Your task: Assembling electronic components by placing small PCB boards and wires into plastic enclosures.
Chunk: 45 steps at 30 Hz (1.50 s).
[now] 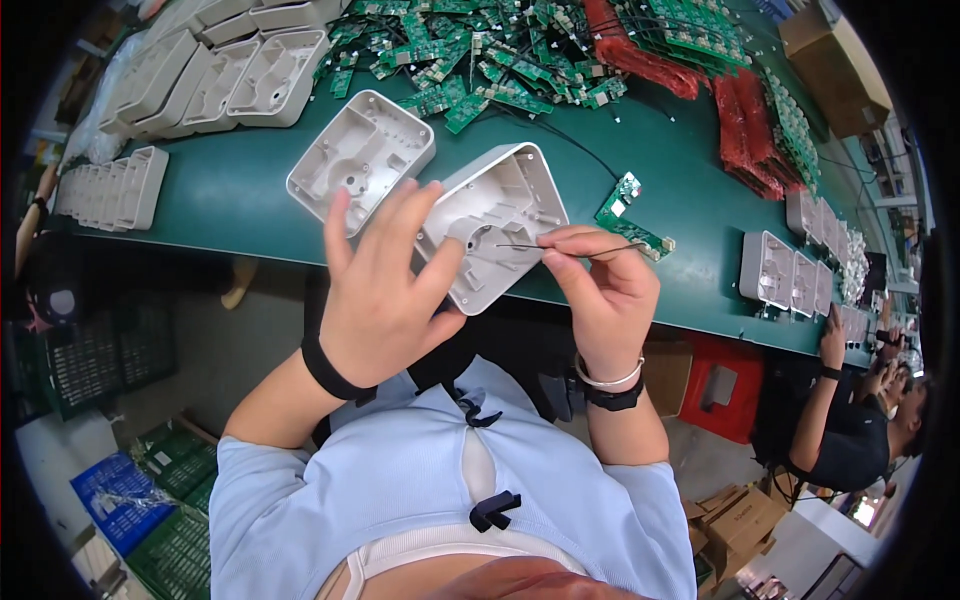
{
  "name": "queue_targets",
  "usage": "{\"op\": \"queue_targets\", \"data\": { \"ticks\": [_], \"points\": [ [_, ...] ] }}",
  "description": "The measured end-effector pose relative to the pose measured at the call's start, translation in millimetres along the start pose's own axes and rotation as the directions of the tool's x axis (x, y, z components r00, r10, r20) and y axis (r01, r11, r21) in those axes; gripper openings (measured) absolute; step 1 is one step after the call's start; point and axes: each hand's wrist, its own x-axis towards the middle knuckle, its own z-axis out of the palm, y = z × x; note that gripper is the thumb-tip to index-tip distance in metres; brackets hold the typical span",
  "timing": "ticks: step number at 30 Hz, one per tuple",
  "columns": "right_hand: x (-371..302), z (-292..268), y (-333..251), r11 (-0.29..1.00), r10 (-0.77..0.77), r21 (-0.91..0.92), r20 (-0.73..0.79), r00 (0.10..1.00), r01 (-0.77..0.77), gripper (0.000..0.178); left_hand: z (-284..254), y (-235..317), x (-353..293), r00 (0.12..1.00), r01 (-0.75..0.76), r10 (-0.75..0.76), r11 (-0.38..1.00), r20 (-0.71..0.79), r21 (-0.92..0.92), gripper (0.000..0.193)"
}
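Note:
A white plastic housing [510,200] is tilted up at the near edge of the bench, its open side facing me. My left hand [385,275] grips its left wall, forefinger over the rim, thumb low outside and other fingers spread. Between thumb and forefinger my right hand [605,275] pinches a thin black wire [518,246], whose free end points into the housing's hollow. To the right the wire runs toward a small green circuit board [625,208] lying on the bench. A second white housing [350,150], open side up, lies just beyond my left fingers.
Heaped green circuit boards [470,60] cover the far bench, with red bubble wrap [740,130] beside stacked boards at right. Housings stand in stacks [270,80] at far left and a row [775,268] at right. A co-worker [845,430] sits at right; crates [120,500] lie below left.

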Motion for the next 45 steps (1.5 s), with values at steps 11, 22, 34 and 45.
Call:
{"op": "queue_targets", "data": {
  "ticks": [11, 22, 34, 45],
  "points": [
    [6.7, 17.0, 1.8, 0.897, -0.235, -0.347, 0.146, 0.961, 0.272, 0.014, 7.8, 2.0, 1.2, 0.981, 0.057, -0.125, 0.915, -0.146, -0.4, 0.097],
    [1.9, 28.8, 5.4, 0.898, -0.114, -0.411, 0.126, 0.985, 0.157, 0.015, 27.7, 0.4, -6.4, 0.993, 0.068, -0.116, 0.679, -0.015, -0.731, 0.109],
    [8.4, -7.7, 4.4, 0.927, -0.035, -0.374, -0.193, 0.981, -0.04, 0.032, 29.3, -9.7, -10.6, 0.991, 0.126, -0.121, 0.618, 0.064, -0.776, 0.112],
    [22.0, -20.9, -30.6, 0.626, -0.285, -0.562, 0.48, 0.83, 0.541, 0.035, 32.5, -8.5, -10.4, 0.981, 0.146, -0.193, 0.619, 0.031, -0.772, 0.108]
  ]
}}
